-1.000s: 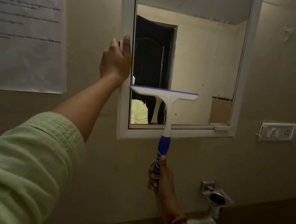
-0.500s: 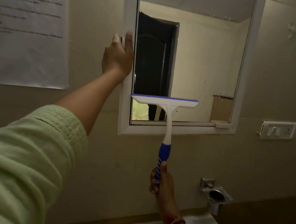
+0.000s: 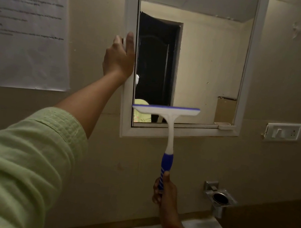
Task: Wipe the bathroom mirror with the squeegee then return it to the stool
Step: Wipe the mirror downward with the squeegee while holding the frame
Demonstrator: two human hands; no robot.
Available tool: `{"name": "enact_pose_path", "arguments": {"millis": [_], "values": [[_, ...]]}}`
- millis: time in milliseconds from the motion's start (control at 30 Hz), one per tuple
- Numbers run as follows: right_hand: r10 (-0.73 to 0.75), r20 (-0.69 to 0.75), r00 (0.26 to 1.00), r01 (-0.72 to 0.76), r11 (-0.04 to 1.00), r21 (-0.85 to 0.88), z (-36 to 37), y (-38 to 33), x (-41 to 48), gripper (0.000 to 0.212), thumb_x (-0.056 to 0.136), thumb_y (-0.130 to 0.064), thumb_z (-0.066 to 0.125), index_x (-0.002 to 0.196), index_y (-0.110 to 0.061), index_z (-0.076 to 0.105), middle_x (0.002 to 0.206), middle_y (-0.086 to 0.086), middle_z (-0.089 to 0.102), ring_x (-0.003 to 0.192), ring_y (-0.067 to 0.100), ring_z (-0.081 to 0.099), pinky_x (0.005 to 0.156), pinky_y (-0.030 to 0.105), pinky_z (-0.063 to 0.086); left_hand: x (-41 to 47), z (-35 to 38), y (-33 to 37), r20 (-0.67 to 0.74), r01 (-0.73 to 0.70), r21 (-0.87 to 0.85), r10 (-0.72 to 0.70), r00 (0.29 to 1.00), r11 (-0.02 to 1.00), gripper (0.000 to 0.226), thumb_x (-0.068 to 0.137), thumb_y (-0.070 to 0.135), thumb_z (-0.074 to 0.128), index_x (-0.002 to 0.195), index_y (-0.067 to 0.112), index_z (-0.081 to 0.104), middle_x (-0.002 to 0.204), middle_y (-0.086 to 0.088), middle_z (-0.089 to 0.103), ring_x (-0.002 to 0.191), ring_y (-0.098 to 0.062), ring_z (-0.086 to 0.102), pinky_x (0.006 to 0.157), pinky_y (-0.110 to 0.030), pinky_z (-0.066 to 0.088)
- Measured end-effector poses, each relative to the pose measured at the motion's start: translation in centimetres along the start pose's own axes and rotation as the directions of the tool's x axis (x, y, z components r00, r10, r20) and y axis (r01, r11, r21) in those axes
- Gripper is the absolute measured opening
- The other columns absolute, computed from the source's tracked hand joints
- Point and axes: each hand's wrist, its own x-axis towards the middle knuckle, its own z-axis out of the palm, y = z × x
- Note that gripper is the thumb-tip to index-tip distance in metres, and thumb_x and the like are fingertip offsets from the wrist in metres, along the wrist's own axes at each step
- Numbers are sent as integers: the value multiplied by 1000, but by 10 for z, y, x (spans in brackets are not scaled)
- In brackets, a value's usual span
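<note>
Your left hand [image 3: 119,58] clamps white mirror frame [image 3: 130,15], steadying it; right hand [image 3: 163,191] fists white-and-blue plastic squeegee [image 3: 167,114], blade above, low on glass.

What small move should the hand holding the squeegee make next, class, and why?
Probably lift the squeegee off and set it higher, further right. The right hand holds its blue grip, with the blade low on the mirror near the bottom frame, covering only the left part. The left hand steadies the frame's left edge.
</note>
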Motion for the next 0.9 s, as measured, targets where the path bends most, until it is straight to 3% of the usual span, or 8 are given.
{"name": "enact_pose_path", "arguments": {"millis": [133,233,333,467,633,900], "values": [[-55,28,998,55,998,-17,2,-9,7,82,37,-91,56,59,-12,49,42,-7,44,33,7,33,36,17,30,0,0,0,-5,-7,10,7,1000,1000,53,95,52,22,103,8,51,85,-4,53,76,-16,47,59,-27,30],[27,22,999,-27,1000,-9,-4,16,-4,80,41,-89,56,59,-11,51,44,-4,44,34,9,33,38,18,30,-1,-1,1,6,-12,1,12,1000,1000,56,94,52,22,109,7,51,96,-10,60,82,-18,52,66,-27,32],[121,-15,993,-121,993,3,-9,35,-16,69,54,-75,51,64,-7,53,44,-2,46,34,10,34,38,19,30,-2,-2,1,7,-16,6,16,1000,1000,56,95,52,22,110,6,50,95,-10,60,86,-21,55,66,-28,32],[63,-60,996,-63,998,4,-7,16,-10,81,33,-89,59,57,-12,52,43,-3,45,32,8,34,36,17,30,-1,0,0,14,-11,4,11,1000,1000,62,94,53,21,118,3,48,111,-15,62,101,-26,58,75,-31,38],[-34,-40,999,32,999,-31,-4,0,-1,85,31,-92,56,58,-12,51,44,-3,47,33,8,37,37,19,34,1,1,-1,4,-21,-4,21,1000,1000,57,94,53,21,111,7,51,104,-14,62,97,-26,59,72,-29,37],[52,-80,995,-52,999,3,-8,26,-19,90,27,-94,54,58,-10,50,40,-5,45,33,8,37,35,18,34,0,0,0,-5,-30,10,30,1000,999,55,94,53,21,108,8,51,98,-11,61,82,-17,51,67,-27,31]]}}
